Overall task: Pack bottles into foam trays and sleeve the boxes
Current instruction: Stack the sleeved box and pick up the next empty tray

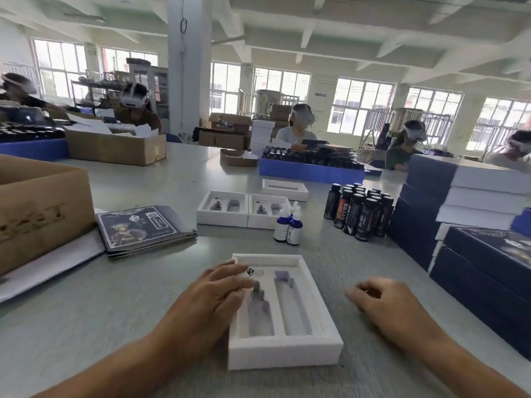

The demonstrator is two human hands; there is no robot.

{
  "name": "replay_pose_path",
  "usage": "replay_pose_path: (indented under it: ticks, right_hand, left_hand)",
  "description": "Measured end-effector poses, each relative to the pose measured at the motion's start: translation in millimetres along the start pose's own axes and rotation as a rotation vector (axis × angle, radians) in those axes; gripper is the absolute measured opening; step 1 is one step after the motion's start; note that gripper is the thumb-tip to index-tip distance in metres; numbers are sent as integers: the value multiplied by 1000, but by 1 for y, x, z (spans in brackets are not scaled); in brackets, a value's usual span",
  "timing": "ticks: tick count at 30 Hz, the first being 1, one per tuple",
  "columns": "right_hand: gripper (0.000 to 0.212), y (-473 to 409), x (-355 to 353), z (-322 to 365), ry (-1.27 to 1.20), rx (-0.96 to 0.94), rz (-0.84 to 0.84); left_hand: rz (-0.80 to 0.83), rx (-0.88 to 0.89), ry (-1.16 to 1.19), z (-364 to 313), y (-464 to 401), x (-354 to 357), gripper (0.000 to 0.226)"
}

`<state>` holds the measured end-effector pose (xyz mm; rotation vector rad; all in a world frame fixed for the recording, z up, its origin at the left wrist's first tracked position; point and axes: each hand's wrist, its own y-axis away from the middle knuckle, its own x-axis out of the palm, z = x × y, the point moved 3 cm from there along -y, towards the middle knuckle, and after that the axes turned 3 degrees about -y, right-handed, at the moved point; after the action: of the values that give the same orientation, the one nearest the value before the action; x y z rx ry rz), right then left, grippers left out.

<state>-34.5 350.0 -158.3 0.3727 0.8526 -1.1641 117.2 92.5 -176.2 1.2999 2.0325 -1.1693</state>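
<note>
A white foam tray (283,311) with two bottle-shaped slots, both unfilled, is seen lying flat on the grey table (115,311) just in front of the person, and the left hand (214,294) is laid on its left edge with the fingers straight. The right hand (385,301) is held just off the tray's right side, its fingers loosely curled around nothing. Beyond the tray, small dropper bottles (287,224) are stood beside two more foam trays (244,209), with dark bottles (359,212) clustered to the right, next to stacked dark blue boxes (459,214).
</note>
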Motion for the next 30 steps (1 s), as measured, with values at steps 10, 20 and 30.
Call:
replay_pose_path:
  ticks: [10, 20, 30]
  right_hand:
    - [68, -131, 62, 50, -186, 53, -33]
    - [48, -170, 83, 44, -98, 112, -93]
    - [34, -140, 65, 53, -343, 121, -55]
  left_hand:
    - [-122, 46, 19, -1, 0, -3, 36]
    - [-145, -13, 1, 4, -3, 6, 46]
    - [-80, -34, -8, 3, -2, 5, 48]
